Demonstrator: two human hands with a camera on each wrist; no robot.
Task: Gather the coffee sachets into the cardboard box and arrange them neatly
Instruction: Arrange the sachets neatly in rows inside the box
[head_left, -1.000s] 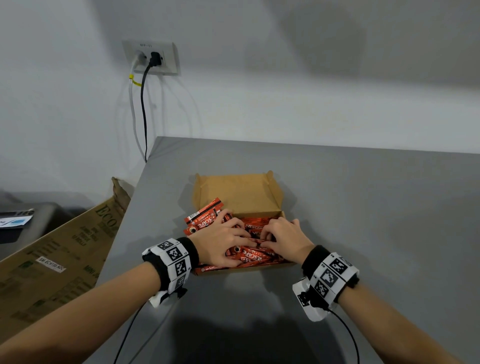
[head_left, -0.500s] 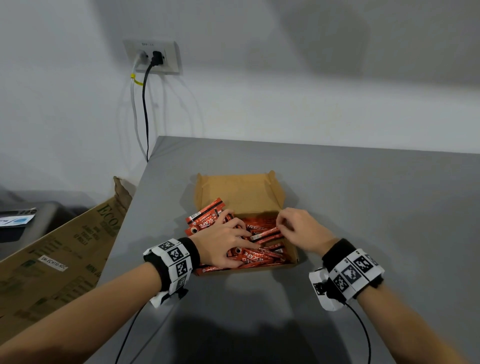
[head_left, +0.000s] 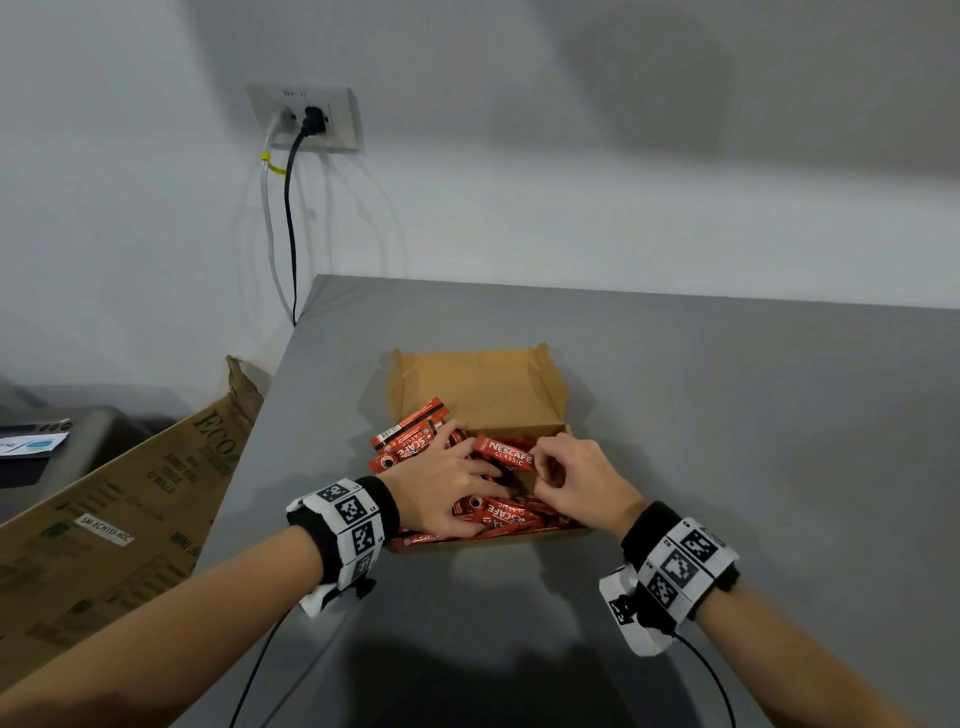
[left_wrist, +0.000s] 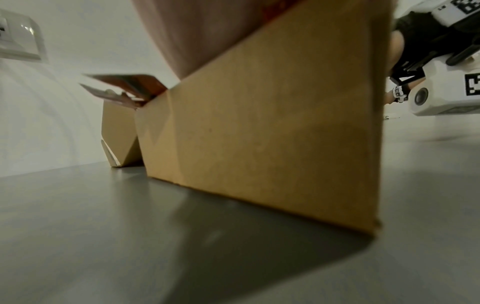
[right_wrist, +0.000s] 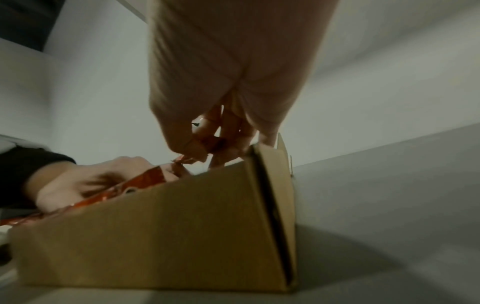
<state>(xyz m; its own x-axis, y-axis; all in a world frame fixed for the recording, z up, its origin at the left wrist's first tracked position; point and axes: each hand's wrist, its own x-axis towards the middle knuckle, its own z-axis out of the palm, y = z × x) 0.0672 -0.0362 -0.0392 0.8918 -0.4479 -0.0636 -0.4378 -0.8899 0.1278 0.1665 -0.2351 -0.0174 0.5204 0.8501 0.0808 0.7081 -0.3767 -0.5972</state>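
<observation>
A small open cardboard box (head_left: 483, 387) sits on the grey table, filled with several red coffee sachets (head_left: 506, 512). A few sachets (head_left: 410, 431) stick out over its left wall. My left hand (head_left: 447, 488) lies flat on the sachets in the box's left half, fingers spread. My right hand (head_left: 566, 475) pinches one red sachet (head_left: 506, 453) by its end and holds it just above the pile. In the right wrist view the right fingers (right_wrist: 228, 131) curl round that sachet above the box wall (right_wrist: 155, 236). The left wrist view shows mostly the box's outer wall (left_wrist: 259, 133).
The grey table (head_left: 753, 441) stretches to the right and back of the box. A large brown carton (head_left: 114, 519) leans against the table's left edge. A wall socket (head_left: 306, 117) with cables hangs on the wall behind. Cables trail from both wristbands.
My right hand has drawn back from the pile, then picked up one sachet and lifted it above the others. The left hand has stayed pressed on the sachets.
</observation>
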